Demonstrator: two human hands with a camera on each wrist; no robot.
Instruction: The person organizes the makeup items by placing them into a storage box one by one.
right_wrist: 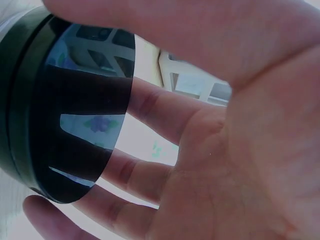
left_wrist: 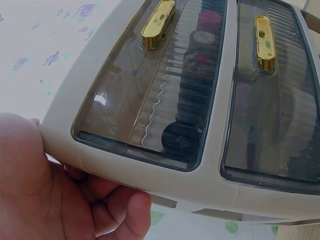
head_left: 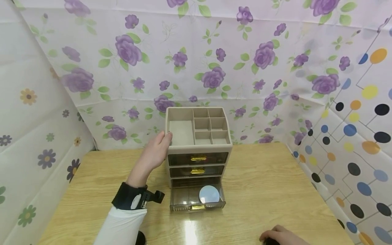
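A beige desktop drawer organizer (head_left: 200,148) stands on the table, its top tray split into compartments. My left hand (head_left: 156,149) grips its upper left edge, thumb over the rim; in the left wrist view the fingers (left_wrist: 137,207) curl by the side wall. The upper two smoky drawers with gold handles are shut. The bottom drawer (head_left: 180,195) is pulled out, with a round pale-blue disc (head_left: 209,194) at its right. At the lower right, my right hand (head_left: 284,235) holds a round container with a glossy black top (right_wrist: 90,95), fingers spread around its rim.
The wooden table (head_left: 260,183) meets flowered cloth (head_left: 211,78) behind and dotted cloth (head_left: 352,163) on the right. Something black and round (head_left: 140,238) shows beside my left sleeve. Through the organizer's drawer front, a dark round item (left_wrist: 181,138) is visible.
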